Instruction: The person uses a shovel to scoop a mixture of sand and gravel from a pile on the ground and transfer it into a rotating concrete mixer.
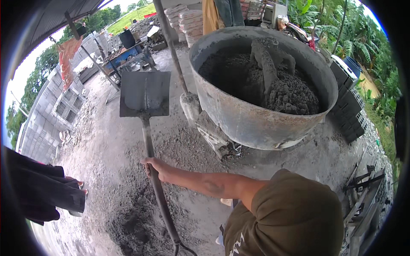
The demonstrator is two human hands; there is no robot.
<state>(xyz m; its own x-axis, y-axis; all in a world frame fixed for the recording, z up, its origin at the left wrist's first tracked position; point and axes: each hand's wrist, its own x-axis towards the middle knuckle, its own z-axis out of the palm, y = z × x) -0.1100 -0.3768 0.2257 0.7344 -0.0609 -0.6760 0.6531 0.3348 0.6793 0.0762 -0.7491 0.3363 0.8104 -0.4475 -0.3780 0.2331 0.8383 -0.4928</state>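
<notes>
My right arm, in an olive-brown sleeve, reaches across to the left. Its hand is closed around the shaft of a shovel. The flat, grey-smeared blade points away from me, raised in the picture above the gritty ground. Down at the lower edge, the forked base of the shovel's handle shows; the end of the grip is cut off. My left hand is out of view. Ahead to the right stands a big round metal mixing drum, with caked mixer arms and crumbly grey mix inside.
Dark grey mix lies on the ground below the shovel. A person's dark clothing is at the left edge. Hollow blocks are stacked right of the drum. A slanting pole rises beside the drum; stacked sacks stand behind.
</notes>
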